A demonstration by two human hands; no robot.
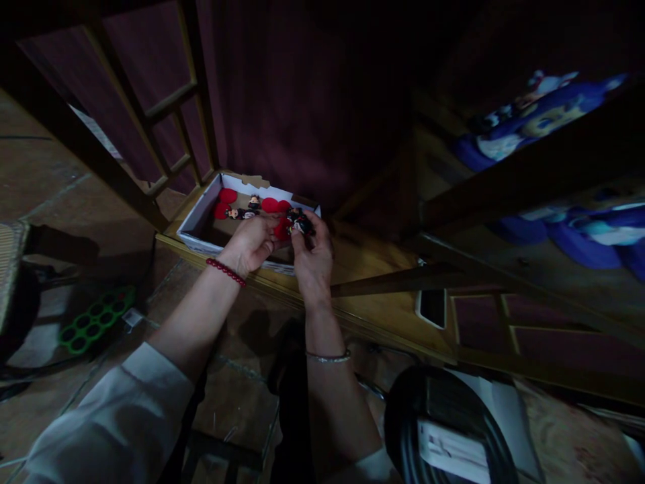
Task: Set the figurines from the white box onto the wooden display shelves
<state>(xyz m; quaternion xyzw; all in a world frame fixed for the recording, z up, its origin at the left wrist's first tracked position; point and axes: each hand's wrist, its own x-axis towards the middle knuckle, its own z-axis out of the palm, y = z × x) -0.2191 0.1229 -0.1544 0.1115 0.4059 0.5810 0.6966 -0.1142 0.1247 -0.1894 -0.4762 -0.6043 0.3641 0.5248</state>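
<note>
A shallow white cardboard box sits on a wooden shelf, holding several small figurines with round red bases. Over its right end, my right hand has its fingers and thumb closed round a dark-haired figurine. My left hand reaches in from the other side, fingers curled at the red base of that figurine. Left of my hands, another figurine lies on its side in the box, near a red base. Part of the box's interior is hidden behind my hands.
The wooden shelf runs rightward to a phone-like white-edged object. Larger blue figures stand on the rack at right. Below lie a black coiled roll and a green holed tray. A wooden lattice frame rises at left.
</note>
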